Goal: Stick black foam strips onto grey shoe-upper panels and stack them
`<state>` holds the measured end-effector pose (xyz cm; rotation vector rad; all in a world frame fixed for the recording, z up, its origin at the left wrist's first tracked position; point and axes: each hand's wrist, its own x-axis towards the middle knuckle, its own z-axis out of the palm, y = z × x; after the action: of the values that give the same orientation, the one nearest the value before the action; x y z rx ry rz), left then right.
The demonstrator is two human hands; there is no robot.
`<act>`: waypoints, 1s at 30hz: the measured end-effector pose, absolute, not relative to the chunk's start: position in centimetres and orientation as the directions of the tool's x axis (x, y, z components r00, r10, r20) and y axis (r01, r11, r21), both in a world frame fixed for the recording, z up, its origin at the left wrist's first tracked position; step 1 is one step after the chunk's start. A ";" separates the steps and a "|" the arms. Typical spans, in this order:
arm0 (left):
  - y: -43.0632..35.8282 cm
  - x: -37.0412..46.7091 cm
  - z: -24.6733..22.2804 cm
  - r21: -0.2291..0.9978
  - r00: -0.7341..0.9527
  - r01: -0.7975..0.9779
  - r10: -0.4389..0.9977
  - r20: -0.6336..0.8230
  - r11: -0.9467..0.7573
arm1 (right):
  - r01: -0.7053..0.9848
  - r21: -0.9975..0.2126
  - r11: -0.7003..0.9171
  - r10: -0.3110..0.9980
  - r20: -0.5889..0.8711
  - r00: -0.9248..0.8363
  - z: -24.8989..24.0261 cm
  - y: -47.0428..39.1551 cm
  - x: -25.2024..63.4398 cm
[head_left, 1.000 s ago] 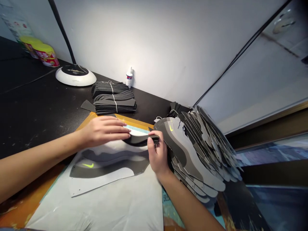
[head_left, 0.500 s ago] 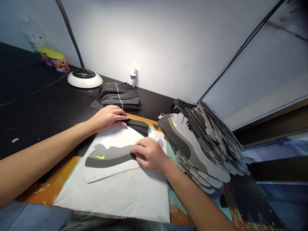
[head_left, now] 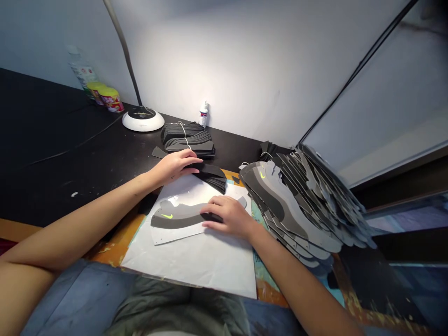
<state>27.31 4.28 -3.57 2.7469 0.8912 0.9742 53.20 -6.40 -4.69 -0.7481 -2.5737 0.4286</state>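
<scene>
The panel (head_left: pixel 182 220), grey with a pale lower edge and a yellow-green mark, is laid flat on the paper (head_left: pixel 210 266). Its long axis is stretched from left to right, with the right end turned slightly farther off. Its right part is partly covered by the right hand (head_left: pixel 229 217), to which it is much nearer than to the left hand (head_left: pixel 177 167). From the right hand, most of the visible panel is spread to the left, and a short pale tip is left showing beyond the fingers on the far right.

The right hand is held low, palm down, with the fingers bent and only a narrow gap between thumb and forefinger. Something dark is seen in that gap; whether it is gripped cannot be told.

The dark strips (head_left: pixel 213 172) are fanned just beyond the panel, slanted from far left to near right. Their left end is touched by the left hand, whose thumb and fingers are set narrowly apart; whether they are pinched or merely covered cannot be told. Between strips and panel, a band of bare paper is seen.

Farther off, the banded strips (head_left: pixel 191 148) are stacked on the table (head_left: pixel 105 156). To the right, the pile (head_left: pixel 290 200) of similar panels is fanned.
</scene>
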 end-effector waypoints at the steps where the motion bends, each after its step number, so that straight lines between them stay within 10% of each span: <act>1: 4.0 27.4 -3.0 0.246 0.630 0.499 0.543 0.556 -0.831 | 0.447 -0.378 0.811 0.574 0.364 -0.733 -4.7 -6.4 53.2; 10: -1.6 28.1 0.4 0.207 0.673 0.460 0.491 0.553 -0.864 | 0.666 -0.383 0.640 0.608 0.782 -0.135 -4.1 -6.2 53.3; 18: -5.3 29.1 -2.3 0.566 0.707 0.416 0.644 0.291 -0.712 | 0.657 -0.499 0.564 0.824 0.388 -0.413 -4.6 -6.9 52.4; 30: -5.2 24.9 -0.2 0.448 0.739 0.644 0.656 -0.156 -0.620 | 0.544 -0.465 0.698 0.681 0.195 -0.706 -5.5 -5.5 54.1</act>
<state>24.89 -5.22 -0.17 2.4573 0.9862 0.0315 54.11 -5.50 -5.54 -0.9576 -2.5552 0.5379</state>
